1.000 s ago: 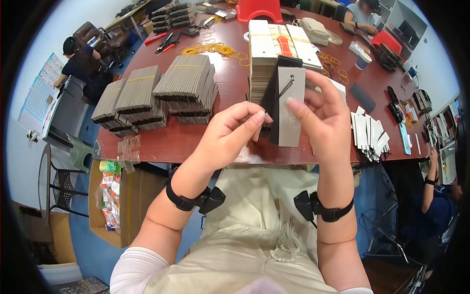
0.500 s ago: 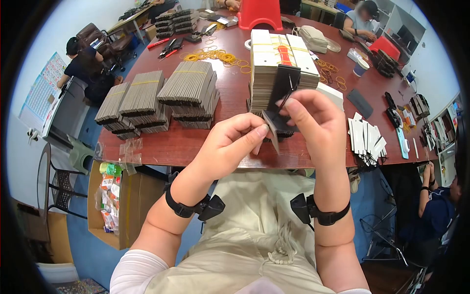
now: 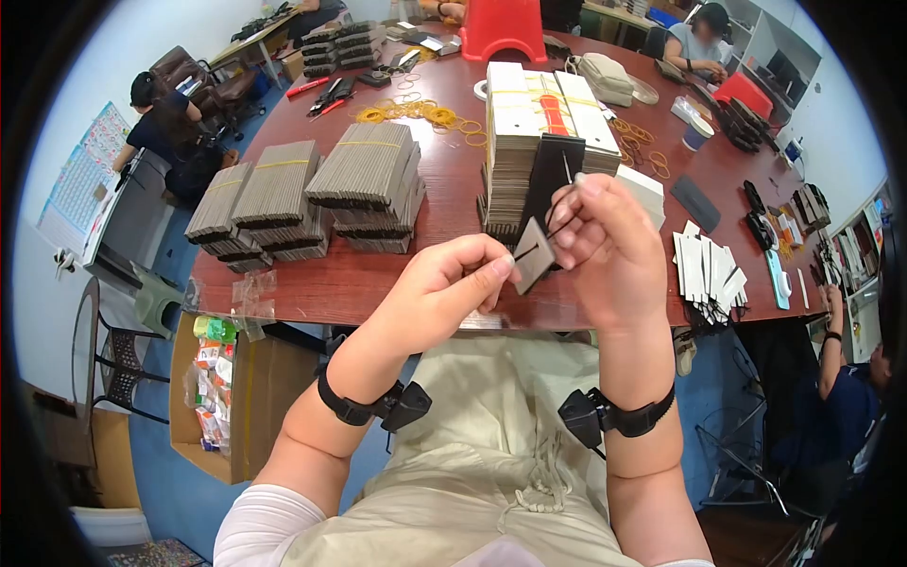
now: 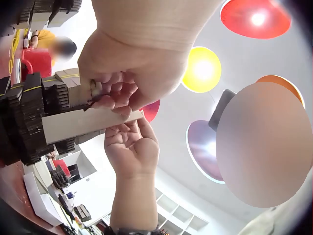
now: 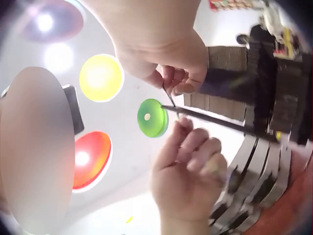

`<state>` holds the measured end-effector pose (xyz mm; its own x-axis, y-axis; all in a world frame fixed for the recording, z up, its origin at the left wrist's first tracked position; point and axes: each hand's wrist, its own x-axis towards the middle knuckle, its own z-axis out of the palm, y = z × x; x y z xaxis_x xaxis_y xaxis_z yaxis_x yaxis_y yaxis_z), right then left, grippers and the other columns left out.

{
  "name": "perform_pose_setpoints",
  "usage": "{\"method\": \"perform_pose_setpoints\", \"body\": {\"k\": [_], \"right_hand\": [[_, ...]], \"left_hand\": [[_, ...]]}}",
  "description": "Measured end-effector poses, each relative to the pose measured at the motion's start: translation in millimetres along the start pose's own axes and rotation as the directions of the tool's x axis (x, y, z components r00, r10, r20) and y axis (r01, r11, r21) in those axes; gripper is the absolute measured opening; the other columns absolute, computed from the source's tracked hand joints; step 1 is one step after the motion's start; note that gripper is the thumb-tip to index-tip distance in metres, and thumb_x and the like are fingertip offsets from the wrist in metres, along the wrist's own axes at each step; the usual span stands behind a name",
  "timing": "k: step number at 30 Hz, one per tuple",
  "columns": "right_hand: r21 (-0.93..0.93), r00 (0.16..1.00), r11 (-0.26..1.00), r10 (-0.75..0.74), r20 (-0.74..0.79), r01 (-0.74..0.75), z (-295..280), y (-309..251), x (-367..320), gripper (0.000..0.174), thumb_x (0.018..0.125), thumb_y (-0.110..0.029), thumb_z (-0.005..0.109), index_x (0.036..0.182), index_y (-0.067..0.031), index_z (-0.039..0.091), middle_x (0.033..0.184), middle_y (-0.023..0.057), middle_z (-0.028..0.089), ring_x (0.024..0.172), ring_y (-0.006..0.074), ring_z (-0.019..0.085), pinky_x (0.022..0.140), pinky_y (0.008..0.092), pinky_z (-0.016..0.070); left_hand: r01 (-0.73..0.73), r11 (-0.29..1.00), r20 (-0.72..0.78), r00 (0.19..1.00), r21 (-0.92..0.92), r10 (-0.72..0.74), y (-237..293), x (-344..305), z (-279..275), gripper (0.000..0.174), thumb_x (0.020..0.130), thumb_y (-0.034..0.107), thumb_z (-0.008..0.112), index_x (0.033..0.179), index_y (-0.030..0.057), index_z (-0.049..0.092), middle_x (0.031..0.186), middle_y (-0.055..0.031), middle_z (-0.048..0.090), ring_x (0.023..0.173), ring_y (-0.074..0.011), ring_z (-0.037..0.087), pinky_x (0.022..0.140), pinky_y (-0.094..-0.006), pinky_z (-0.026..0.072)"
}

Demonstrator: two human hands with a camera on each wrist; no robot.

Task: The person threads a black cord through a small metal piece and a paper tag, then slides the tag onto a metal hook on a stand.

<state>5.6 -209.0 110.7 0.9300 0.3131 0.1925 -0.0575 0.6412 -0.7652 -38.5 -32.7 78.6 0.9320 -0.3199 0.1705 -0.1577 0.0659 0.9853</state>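
Note:
In the head view my left hand (image 3: 452, 288) pinches a grey card tag (image 3: 537, 260) near its end, between thumb and index finger. The tag is tilted, with a short black line across its near face. A thin black cord (image 3: 564, 219) runs by the tag to my right hand (image 3: 609, 248), whose thumb and fingers pinch it. From the right wrist, the tag (image 5: 220, 121) shows nearly edge-on, with the cord (image 5: 169, 96) at its end. Behind the hands, a black panel (image 3: 556, 170) leans against a tall stack of white-topped cards (image 3: 515, 113).
Banded stacks of grey tags (image 3: 364, 165) stand on the table at left. White tags with black cords (image 3: 704, 265) lie at right. Rubber bands (image 3: 430, 113) are scattered further back, near a red stool (image 3: 501, 33). A paper cup (image 3: 697, 132) stands at the right.
The tag has turned from upright and facing the camera to tilted and foreshortened. My right hand has left the tag's face and now pinches the cord. The left hand keeps its pinch.

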Motion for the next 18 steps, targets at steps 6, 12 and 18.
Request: {"method": "perform_pose_setpoints", "body": {"k": [6, 12, 18], "right_hand": [[0.262, 0.965, 0.952, 0.089, 0.247, -0.155, -19.8, -0.8, -3.8, 0.036, 0.09, -0.011, 0.04, 0.123, 0.0049, 0.046, 0.071, 0.0151, 0.059, 0.054, 0.016, 0.046, 0.049, 0.0282, 0.0366], [0.348, 0.919, 0.937, -0.101, 0.381, -0.041, -49.6, 20.0, -11.5, 0.033, 0.091, -0.01, 0.043, 0.124, -0.004, 0.049, 0.075, 0.0161, 0.063, 0.046, 0.0158, 0.046, 0.045, 0.0273, 0.036], [0.366, 0.983, 0.928, -0.004, 0.182, -0.065, -68.7, 30.6, -20.4, 0.032, 0.089, -0.009, 0.052, 0.12, -0.0125, 0.054, 0.095, 0.0085, 0.066, 0.05, 0.0115, 0.048, 0.047, 0.0254, 0.0391]], "left_hand": [[0.078, 0.981, -0.104, 0.99, -0.18, -0.098, -13.4, -4.9, -4.5, 0.017, 0.091, 0.011, 0.051, 0.096, -0.0014, 0.061, 0.076, -0.0005, 0.058, 0.066, -0.0053, 0.051, 0.06, -0.0203, 0.045], [0.036, 0.957, -0.197, 0.976, -0.289, -0.096, -23.9, -4.6, -9.6, 0.012, 0.08, -0.003, 0.061, 0.092, -0.0034, 0.062, 0.081, -0.0098, 0.064, 0.068, -0.0114, 0.06, 0.066, -0.0242, 0.0503], [-0.067, 0.975, -0.258, 0.966, -0.21, 0.011, -28.9, -7.7, -2.2, 0.008, 0.078, -0.003, 0.064, 0.085, -0.003, 0.06, 0.077, -0.008, 0.064, 0.067, -0.0118, 0.06, 0.066, -0.0246, 0.05]]}}
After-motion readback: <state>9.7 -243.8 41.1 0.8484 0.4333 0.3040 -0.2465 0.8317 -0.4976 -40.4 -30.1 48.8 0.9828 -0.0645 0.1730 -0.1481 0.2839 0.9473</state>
